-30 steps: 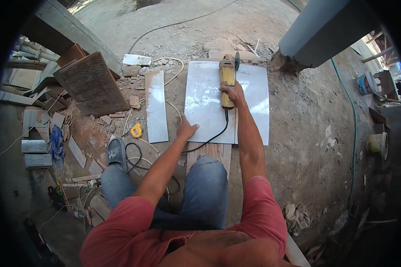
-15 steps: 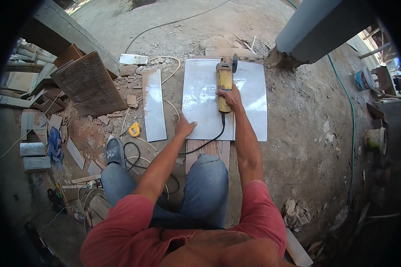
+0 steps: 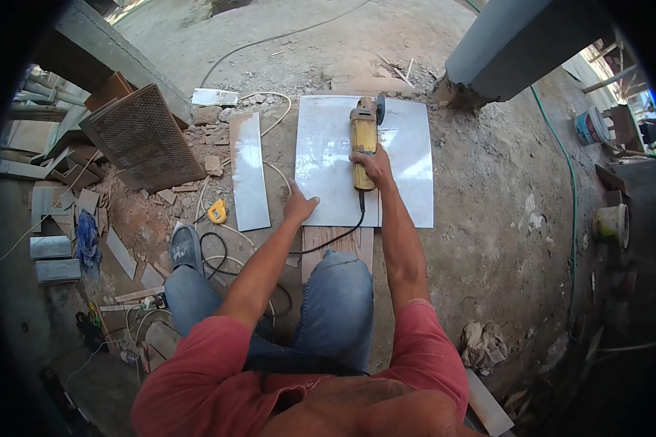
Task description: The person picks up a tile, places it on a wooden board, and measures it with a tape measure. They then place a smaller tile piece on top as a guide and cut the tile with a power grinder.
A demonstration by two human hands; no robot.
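Note:
My right hand (image 3: 372, 167) is wrapped around the yellow body of an angle grinder (image 3: 364, 135). The grinder's disc (image 3: 380, 108) points away from me, over the upper part of a large glossy white tile (image 3: 408, 167). A black cord trails from its rear end. At the tile's lower left edge rests my left hand (image 3: 299, 206), its thumb stretched over the surface and its index finger extended along the side. Beneath the tile, a wood-patterned board (image 3: 337, 240) sticks out toward my knee.
Left of the tile lies a narrow tile strip (image 3: 248, 171). A yellow tape measure (image 3: 217, 211) and looped cables sit near my left shoe (image 3: 186, 247). Stacked tiles (image 3: 142, 138) lean by rubble at left. A concrete column (image 3: 517, 54) stands at upper right; buckets (image 3: 592, 127) are farther right.
The grinder and my right hand have slid slightly toward me over the tile. My left hand stays at the tile's edge. The whole view has shifted a little.

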